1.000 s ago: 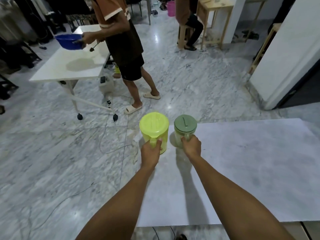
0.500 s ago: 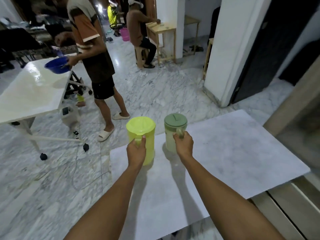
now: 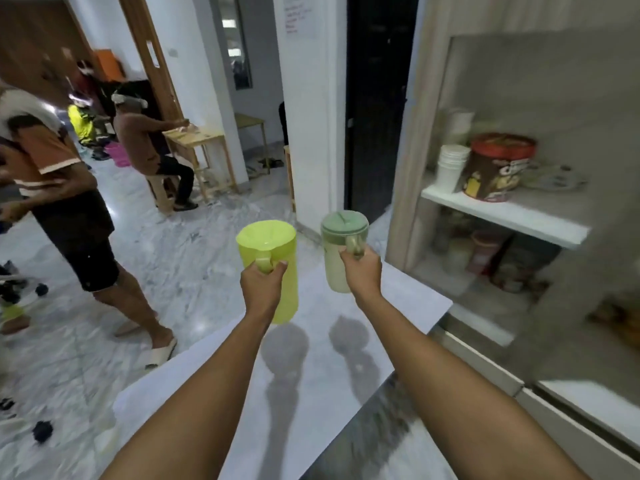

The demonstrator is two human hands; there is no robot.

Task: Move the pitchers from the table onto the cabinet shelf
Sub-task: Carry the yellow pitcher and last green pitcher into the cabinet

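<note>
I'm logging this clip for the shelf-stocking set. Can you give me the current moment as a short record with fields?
left hand: grips the handle of the yellow pitcher
right hand: grips the handle of the green-lidded pitcher
pitchers: both lifted off the table, shadows below
cabinet shelf: to the right, holds stacked white cups and a red-lidded tub
task stage: carrying, nothing placed yet

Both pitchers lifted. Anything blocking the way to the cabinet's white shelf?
Nothing visible in between. The shelf has bare space along its front edge, but stacked white cups and a red-lidded brown tub fill its left end. Lime pitcher left, pale green-lidded pitcher right.
</note>
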